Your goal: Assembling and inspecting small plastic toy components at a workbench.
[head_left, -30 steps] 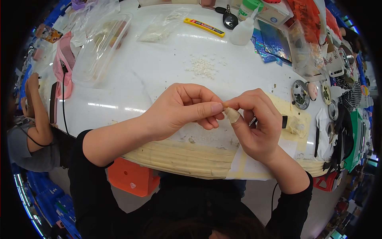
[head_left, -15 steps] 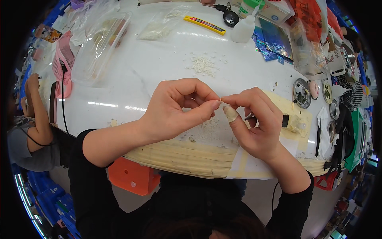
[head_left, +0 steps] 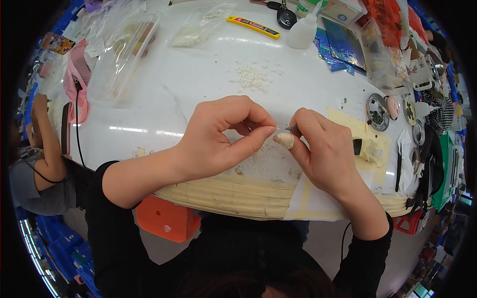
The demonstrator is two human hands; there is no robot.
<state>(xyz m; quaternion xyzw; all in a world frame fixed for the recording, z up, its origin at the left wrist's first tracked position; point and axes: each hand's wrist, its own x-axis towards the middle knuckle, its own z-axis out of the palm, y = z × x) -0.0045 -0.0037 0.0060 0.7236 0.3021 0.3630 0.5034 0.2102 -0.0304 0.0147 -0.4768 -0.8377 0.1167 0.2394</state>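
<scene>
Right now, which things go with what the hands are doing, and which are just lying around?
In use, it seems:
Left hand, pinched shut; anything inside too small to tell
Right hand, holding small metallic tool
Tiny white pieces

Probably lying about:
Black key fob
White squeeze bottle
Clear plastic container

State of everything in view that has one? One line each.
left hand: thumb and forefinger pinched, contents too small to tell
right hand: gripping slim metal tool
right thumb: wrapped
white bits: loosely heaped, scattered at edges
squeeze bottle: standing
metal dish: open, dark bits inside
clear bag: lying flat
</scene>
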